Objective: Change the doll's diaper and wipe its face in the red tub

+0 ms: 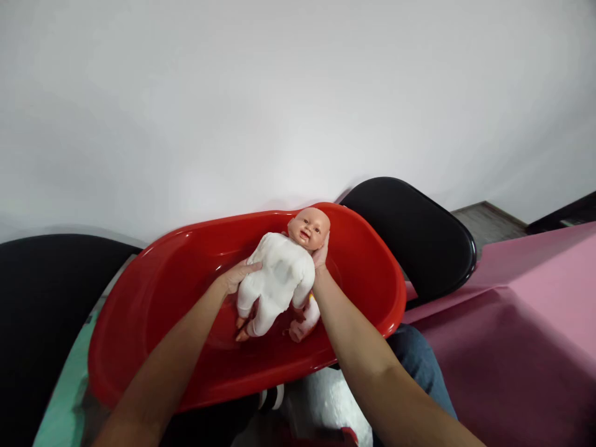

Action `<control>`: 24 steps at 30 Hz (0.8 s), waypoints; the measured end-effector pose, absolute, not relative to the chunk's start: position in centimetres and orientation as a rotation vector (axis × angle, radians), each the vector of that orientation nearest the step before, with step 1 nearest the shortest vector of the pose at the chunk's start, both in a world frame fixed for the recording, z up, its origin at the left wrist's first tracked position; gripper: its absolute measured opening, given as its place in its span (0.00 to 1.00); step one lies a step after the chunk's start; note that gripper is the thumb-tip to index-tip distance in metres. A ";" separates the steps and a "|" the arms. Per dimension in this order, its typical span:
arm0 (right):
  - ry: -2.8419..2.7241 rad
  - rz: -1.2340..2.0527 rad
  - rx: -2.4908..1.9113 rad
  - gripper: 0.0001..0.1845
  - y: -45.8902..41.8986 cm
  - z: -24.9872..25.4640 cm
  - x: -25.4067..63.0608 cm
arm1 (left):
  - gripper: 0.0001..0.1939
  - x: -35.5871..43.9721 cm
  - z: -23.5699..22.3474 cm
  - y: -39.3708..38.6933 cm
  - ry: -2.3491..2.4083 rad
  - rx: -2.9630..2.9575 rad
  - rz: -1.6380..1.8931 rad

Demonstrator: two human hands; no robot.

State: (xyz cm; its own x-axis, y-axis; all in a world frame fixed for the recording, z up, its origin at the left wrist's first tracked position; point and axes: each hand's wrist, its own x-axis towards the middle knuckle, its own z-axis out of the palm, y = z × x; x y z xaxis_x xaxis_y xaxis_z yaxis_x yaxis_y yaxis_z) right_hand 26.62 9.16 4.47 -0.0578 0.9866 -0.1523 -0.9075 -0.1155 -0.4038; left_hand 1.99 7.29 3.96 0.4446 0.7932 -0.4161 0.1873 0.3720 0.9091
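Note:
A bald baby doll [277, 273] with a white cloth body lies face up, tilted, inside a red baby bathtub [162, 298]. My left hand [239, 275] holds the doll at its side, thumb on top of the cloth and the other fingers hidden beneath. At the other end, my right hand [321, 254] cups the doll's head and neck from behind, most of its fingers out of sight. Below the doll's arm, a small white and pink item [305, 321] with a yellow mark rests in the tub; its kind is unclear.
A black chair [405, 230] stands behind the tub on the right, and a black surface [51, 298] at the left. Pink sheeting [526, 323] spreads to the right. Behind is a white wall [279, 105]. A jeans-clad knee [419, 360] is close to the tub's rim.

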 end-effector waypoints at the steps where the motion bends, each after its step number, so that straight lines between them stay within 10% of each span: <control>1: -0.232 1.656 -0.411 0.55 9.6 5.6 26.6 | 0.41 2.1 4.3 7.5 0.980 1.013 0.562; 14: -0.468 1.488 -0.187 0.50 6.7 20.9 31.6 | 0.40 7.2 17.8 5.9 0.726 0.977 0.789; 24: -0.603 1.128 -0.382 0.45 -7.5 32.8 53.6 | 0.33 28.6 28.0 -3.6 0.440 1.042 0.538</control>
State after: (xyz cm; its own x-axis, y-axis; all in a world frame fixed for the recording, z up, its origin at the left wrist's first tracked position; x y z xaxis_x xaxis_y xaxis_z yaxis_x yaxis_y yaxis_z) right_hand 53.60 -7.49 32.81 0.2966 0.9206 0.2542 -0.7226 0.3903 -0.5705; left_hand 28.65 -3.56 28.00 0.7882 0.6091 -0.0879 -0.2075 0.3976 0.8938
